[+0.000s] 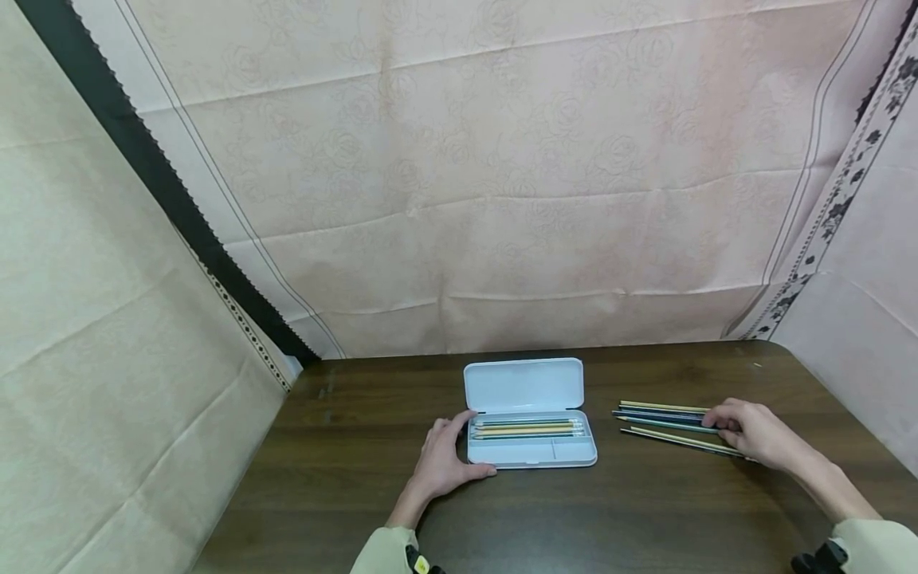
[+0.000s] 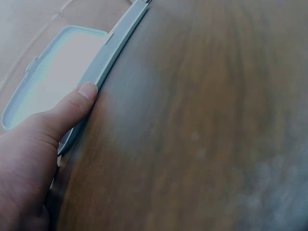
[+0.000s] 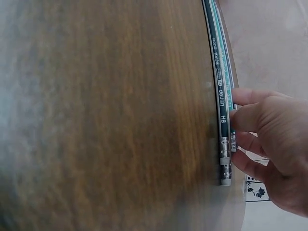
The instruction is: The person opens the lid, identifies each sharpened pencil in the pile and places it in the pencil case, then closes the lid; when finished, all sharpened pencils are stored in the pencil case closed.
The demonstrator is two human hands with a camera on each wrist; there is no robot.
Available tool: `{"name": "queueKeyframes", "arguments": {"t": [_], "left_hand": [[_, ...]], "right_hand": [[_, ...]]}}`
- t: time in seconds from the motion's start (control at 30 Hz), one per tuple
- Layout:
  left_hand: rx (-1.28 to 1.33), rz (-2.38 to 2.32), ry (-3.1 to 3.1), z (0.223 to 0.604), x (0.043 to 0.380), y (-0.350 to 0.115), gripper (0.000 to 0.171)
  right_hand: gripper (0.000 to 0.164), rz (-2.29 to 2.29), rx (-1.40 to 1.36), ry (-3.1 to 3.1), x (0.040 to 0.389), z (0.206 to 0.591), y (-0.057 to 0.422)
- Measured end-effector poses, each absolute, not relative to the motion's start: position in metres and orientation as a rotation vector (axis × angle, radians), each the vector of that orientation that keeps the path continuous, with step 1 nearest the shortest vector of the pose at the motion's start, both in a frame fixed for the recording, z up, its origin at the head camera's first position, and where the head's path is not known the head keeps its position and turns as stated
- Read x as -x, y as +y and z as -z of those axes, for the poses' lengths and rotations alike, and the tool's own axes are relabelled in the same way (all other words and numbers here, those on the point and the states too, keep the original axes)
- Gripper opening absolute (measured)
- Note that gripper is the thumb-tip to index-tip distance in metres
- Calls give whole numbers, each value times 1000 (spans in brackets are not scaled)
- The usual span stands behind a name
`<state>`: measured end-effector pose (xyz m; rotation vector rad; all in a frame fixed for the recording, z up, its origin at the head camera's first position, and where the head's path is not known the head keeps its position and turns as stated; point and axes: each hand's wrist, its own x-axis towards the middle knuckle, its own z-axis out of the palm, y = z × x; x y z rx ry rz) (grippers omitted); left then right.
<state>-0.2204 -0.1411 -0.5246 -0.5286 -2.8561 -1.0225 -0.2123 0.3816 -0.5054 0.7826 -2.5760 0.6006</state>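
Observation:
A light-blue pencil case (image 1: 512, 457) lies open on the table, its lid (image 1: 524, 384) tipped back. Several pencils (image 1: 527, 431) rest in its rear compartment. My left hand (image 1: 443, 462) grips the case's left end, thumb on the front edge and fingers toward the back corner. To the right of the case, several loose pencils (image 1: 649, 403) lie side by side. My right hand (image 1: 756, 434) pinches a teal pencil (image 1: 663, 424) near its end. In the right wrist view, a dark HB pencil (image 3: 219, 91) with a white eraser lies beside the fingers.
The brown wooden table (image 1: 574, 518) has its back edge against a pale patterned cloth (image 1: 502, 199). More cloth hangs at the left (image 1: 129, 383) and right (image 1: 861, 335). A tiny white speck (image 1: 758, 365) lies near the back right corner.

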Motion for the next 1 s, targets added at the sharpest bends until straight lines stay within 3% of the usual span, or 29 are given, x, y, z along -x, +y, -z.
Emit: {"name": "queueKeyframes", "arguments": {"t": [1.0], "left_hand": [[535, 1025, -2854, 524, 220, -140, 97]], "right_hand": [[44, -621, -900, -2459, 218, 504, 379]]}}
